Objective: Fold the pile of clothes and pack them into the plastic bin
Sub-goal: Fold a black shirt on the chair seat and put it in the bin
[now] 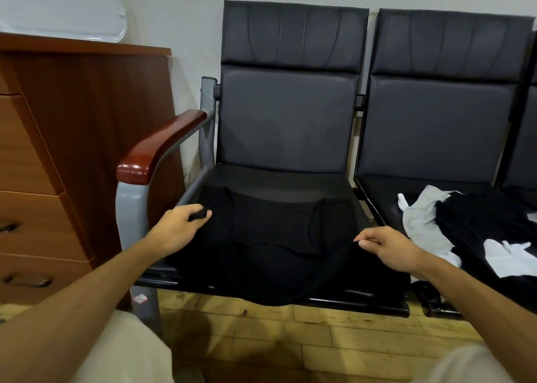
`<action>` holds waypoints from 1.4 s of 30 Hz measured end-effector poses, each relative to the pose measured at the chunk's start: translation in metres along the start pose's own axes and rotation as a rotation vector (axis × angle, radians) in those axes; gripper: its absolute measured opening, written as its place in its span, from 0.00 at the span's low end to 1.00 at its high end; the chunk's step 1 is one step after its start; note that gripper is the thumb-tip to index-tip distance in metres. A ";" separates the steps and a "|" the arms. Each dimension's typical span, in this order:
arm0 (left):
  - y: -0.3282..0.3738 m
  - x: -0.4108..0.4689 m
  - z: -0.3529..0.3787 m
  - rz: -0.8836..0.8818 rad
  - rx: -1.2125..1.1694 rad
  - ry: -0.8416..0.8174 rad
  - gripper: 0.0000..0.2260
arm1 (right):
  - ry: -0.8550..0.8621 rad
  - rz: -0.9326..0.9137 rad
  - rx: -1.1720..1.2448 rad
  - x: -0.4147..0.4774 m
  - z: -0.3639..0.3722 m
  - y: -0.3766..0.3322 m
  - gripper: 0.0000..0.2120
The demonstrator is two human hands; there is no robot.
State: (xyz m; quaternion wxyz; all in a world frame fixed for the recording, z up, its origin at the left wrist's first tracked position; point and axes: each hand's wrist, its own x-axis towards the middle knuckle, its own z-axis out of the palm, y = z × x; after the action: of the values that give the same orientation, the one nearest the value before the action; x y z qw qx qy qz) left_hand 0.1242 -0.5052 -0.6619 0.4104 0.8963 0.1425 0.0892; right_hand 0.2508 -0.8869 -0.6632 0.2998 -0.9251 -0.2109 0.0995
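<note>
A black garment (276, 246) lies spread over the seat (290, 183) of a dark padded chair, and its lower edge hangs over the front of the seat toward the wooden floor (290, 333). Its cloth is not flat; there are soft folds across the middle. The left hand (177, 227) is at the left side of the garment, near the front corner of the seat. Its fingers are curled and, together with the thumb, they pinch a small bunch of the black cloth, which sticks out dark between the fingertips. The right hand (390, 249) is at the right side of the same garment, over the seat's right edge. Its thumb and forefinger are pressed together at the tips and pinch the cloth there, while the other fingers are curled under the palm. Both forearms are bare and reach in from the bottom of the view. On the second seat (377, 185), just beside the first on the right, lies the pile of clothes (479, 231): black pieces mixed with white and light grey ones, not folded, and part of it is cut off by the picture's edge. A red-brown armrest (162, 147) stands at the left of the first chair, and a wooden drawer cabinet (43, 150) stands beside it
</note>
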 end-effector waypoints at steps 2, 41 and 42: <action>-0.002 -0.001 -0.005 -0.010 -0.070 0.061 0.12 | 0.030 -0.031 -0.048 0.001 -0.003 -0.003 0.08; -0.006 0.146 0.057 0.056 0.670 0.242 0.25 | 0.355 -0.103 -0.668 0.161 0.018 0.009 0.17; 0.001 0.138 0.066 0.094 0.654 0.117 0.24 | 0.366 -0.096 -0.585 0.159 0.020 0.007 0.14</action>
State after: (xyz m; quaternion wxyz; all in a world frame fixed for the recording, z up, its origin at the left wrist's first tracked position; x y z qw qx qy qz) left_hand 0.2731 -0.5075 -0.6980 0.0875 0.9794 0.1454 0.1090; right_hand 0.3883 -0.8103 -0.6925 0.0591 -0.9634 -0.2163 -0.1469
